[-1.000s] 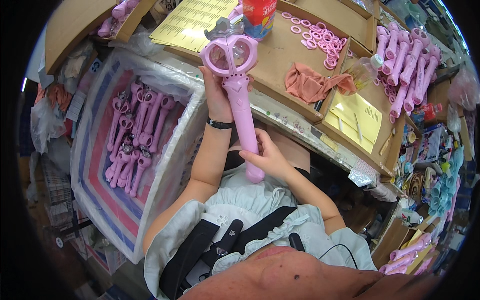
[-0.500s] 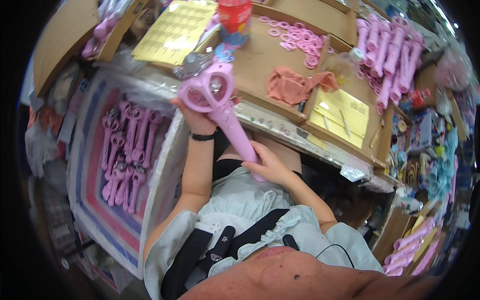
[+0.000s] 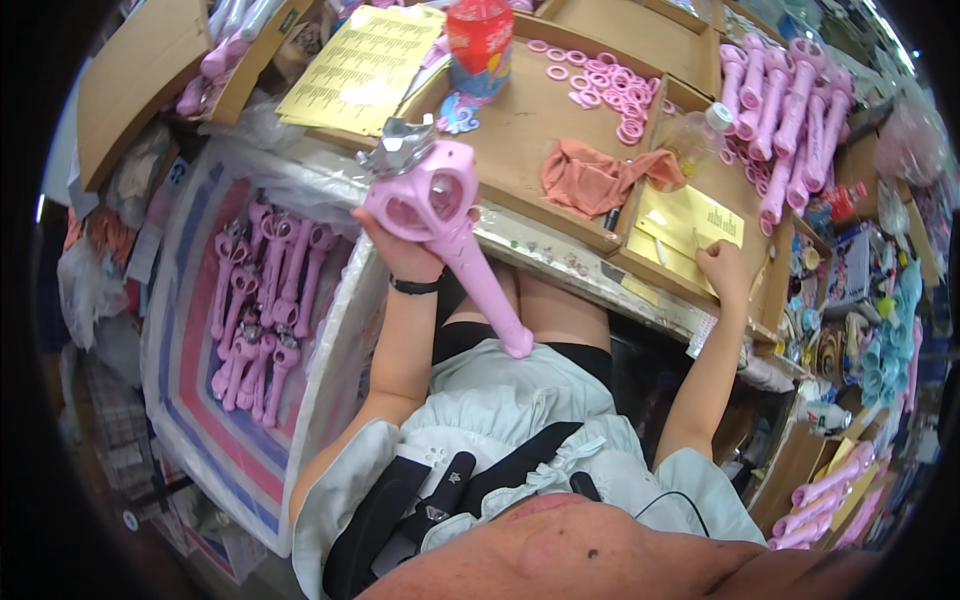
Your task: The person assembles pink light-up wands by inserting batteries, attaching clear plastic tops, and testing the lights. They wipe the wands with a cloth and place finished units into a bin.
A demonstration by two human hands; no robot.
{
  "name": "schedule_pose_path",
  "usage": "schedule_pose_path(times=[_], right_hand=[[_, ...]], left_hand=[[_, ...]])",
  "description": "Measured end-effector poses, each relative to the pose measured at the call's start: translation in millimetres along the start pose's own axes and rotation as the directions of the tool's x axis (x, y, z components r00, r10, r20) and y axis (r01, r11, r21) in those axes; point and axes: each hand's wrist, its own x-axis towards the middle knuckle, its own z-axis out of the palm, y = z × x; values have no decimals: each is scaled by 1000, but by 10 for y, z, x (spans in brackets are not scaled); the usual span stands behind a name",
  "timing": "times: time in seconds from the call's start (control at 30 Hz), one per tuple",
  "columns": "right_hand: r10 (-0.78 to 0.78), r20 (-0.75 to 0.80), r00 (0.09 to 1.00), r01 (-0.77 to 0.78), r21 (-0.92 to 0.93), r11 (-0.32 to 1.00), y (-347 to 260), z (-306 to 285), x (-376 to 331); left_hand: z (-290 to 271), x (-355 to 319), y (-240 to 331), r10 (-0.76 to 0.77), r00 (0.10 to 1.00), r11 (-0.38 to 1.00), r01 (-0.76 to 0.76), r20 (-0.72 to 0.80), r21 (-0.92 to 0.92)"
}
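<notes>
My left hand [image 3: 405, 250] is wrapped round the head end of a pink toy wand [image 3: 470, 275]. Its hollow head has oval openings, and a silver crown-shaped piece [image 3: 402, 150] sits at the top. The wand's handle slants down over my lap, its rounded end free. My right hand [image 3: 724, 270] is at the yellow printed sheets [image 3: 690, 212] in a cardboard tray, fingers pinched on a thin pale pen-like stick [image 3: 697, 238], mostly hidden by them. Beside it on the sheets lies a short white stick [image 3: 660, 251].
A lined box [image 3: 215, 455] at left holds several pink wands [image 3: 265, 300]. On the bench are pink rings [image 3: 625, 95], an orange cloth [image 3: 595, 178], a red-labelled bottle [image 3: 480, 50], a clear bottle [image 3: 695, 145] and yellow sheets [image 3: 365, 65]. Pink handles [image 3: 790, 110] are piled at far right.
My right hand has let go of the wand's handle and moved right and up to the stick on the yellow sheets. My left hand still holds the wand, nearly in place.
</notes>
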Motion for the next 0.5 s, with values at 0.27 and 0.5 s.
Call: schedule_pose_path(times=[0.27,0.5], right_hand=[[-59,-377,924,330,711,621,-969,-108,-655],[-586,-514,626,780,427,458,-1696,-249,-1176]], left_hand=[[180,75,39,76,997,997,-76,21,-15],[-22,-146,-18,187,973,982,-185,134,-29]])
